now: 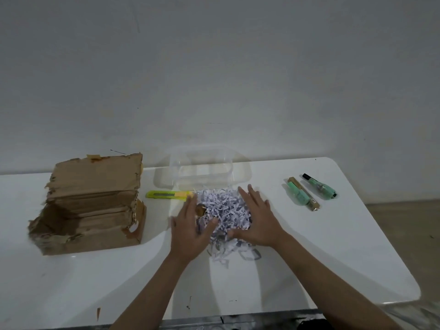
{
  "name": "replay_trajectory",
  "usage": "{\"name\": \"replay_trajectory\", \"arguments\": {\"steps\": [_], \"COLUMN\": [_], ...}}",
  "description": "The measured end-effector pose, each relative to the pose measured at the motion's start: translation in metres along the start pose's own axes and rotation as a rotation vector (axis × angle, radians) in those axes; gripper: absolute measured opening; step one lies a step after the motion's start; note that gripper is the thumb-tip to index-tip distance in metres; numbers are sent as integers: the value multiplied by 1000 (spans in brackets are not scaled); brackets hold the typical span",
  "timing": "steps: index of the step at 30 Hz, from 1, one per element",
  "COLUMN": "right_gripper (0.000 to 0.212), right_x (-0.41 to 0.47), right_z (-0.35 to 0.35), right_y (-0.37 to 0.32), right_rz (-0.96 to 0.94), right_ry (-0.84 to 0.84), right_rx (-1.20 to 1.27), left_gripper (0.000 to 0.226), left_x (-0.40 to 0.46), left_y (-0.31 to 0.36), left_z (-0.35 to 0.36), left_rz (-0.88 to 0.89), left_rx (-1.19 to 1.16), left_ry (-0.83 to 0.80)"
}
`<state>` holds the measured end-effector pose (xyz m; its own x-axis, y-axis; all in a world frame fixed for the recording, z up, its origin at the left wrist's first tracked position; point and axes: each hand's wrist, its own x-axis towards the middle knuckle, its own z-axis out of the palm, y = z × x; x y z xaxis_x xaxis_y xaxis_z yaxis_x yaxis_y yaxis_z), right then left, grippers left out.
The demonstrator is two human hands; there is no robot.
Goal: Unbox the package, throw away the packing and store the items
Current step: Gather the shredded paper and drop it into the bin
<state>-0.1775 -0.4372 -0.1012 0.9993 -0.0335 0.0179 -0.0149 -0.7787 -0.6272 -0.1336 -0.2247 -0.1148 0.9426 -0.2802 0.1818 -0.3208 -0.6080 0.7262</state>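
Note:
A pile of white and grey shredded paper point(226, 210) lies in the middle of the white table point(333, 246). My left hand point(190, 232) rests against the pile's left side, fingers spread. My right hand point(258, 220) lies flat on its right side, fingers spread too. A small brownish-gold item point(200, 209) peeks out of the shreds by my left fingers. The torn cardboard box point(92, 203) stands open at the left, and its inside looks bare. Two green markers point(297, 195) point(321, 186) and a gold stick point(307, 198) lie at the right.
A clear plastic container point(202, 173) sits behind the shreds near the wall. A yellow-green utility knife point(167, 194) lies between the box and the pile. The table's right edge slants close to the markers, with floor beyond it.

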Motion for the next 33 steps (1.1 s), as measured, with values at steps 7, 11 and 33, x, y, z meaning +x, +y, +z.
{"name": "replay_trajectory", "arguments": {"steps": [7, 11, 33], "right_gripper": [92, 63, 49], "right_x": [5, 6, 25], "right_z": [33, 40, 33], "right_y": [-28, -35, -33], "right_rz": [-138, -81, -43], "right_ry": [95, 197, 115], "right_rx": [96, 309, 215], "left_gripper": [42, 35, 20], "left_x": [-1, -4, 13], "left_y": [30, 45, 35], "left_z": [17, 20, 22], "left_rz": [-61, -127, -110], "left_rx": [-487, -574, -269], "left_ry": [-25, 42, 58]}}
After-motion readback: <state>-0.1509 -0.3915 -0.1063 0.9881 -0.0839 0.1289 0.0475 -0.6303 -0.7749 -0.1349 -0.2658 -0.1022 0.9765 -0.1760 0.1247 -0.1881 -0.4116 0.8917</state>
